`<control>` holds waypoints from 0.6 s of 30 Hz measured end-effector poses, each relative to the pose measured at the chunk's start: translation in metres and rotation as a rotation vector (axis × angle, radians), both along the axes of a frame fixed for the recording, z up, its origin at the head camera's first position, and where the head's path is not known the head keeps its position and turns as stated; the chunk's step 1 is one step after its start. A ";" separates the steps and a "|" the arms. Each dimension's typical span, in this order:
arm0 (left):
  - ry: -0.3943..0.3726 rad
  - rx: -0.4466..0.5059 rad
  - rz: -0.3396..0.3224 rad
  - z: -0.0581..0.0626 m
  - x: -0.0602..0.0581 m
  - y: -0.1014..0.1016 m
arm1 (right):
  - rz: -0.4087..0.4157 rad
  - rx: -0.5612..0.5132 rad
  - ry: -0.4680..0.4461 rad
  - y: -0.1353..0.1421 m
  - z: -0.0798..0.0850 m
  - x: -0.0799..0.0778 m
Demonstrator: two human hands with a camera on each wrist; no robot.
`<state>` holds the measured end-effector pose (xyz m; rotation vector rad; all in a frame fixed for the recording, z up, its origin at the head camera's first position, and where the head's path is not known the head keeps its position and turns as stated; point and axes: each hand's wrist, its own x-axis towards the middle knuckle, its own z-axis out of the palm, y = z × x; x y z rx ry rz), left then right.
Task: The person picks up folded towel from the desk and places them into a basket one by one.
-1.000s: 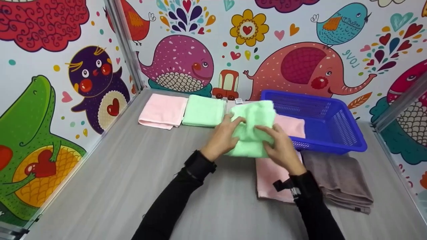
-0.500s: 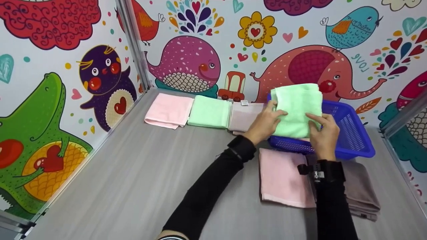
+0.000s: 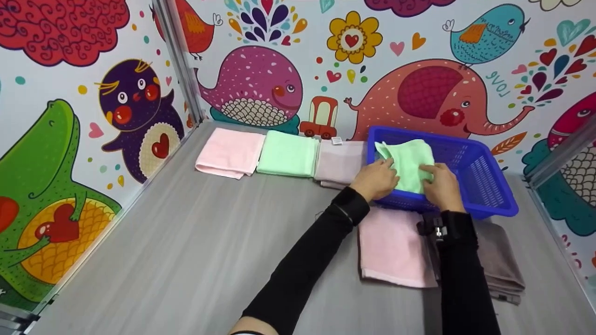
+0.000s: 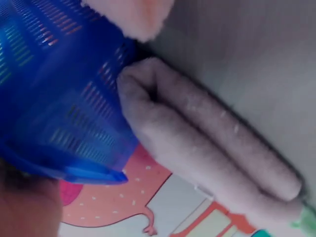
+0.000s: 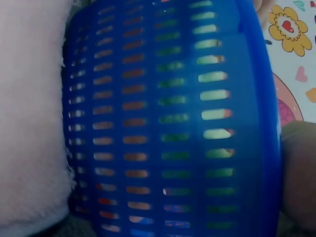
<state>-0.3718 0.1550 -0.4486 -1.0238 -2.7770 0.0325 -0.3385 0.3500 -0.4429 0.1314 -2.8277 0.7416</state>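
Note:
A folded light green towel [image 3: 409,163] lies in the left part of the blue plastic basket [image 3: 489,186], one corner sticking up at its left. Over the basket's near left rim, my left hand [image 3: 376,180] holds the towel's left edge. Its right edge is pinched by my right hand [image 3: 442,186], which reaches over the front rim. In the right wrist view, green shows through the slots of the basket wall [image 5: 148,111], and part of the hand [image 5: 301,173] appears beyond the rim. The left wrist view shows only a blurred bit of the left hand [image 4: 29,210] at the rim.
Along the back wall, left of the basket, lie a folded pink towel [image 3: 230,151], a folded green towel [image 3: 287,153] and a folded pale greyish towel [image 3: 340,160]. In front of the basket are a pink towel [image 3: 396,251] and a brown-grey towel [image 3: 503,260].
Both hands have carried the green towel rightward from in front of the basket, over its rim and down inside. The other towels have stayed in place.

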 end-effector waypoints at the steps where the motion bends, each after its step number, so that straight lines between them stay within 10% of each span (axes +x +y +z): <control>1: -0.001 -0.036 0.010 0.000 0.001 0.001 | 0.012 0.021 -0.042 0.001 0.002 -0.002; 10: -0.076 -0.053 0.191 0.000 0.007 0.002 | 0.144 0.222 -0.481 0.012 0.014 -0.014; 18: -0.131 -0.072 0.227 0.002 0.006 0.003 | 0.155 0.301 -0.528 0.010 0.018 -0.017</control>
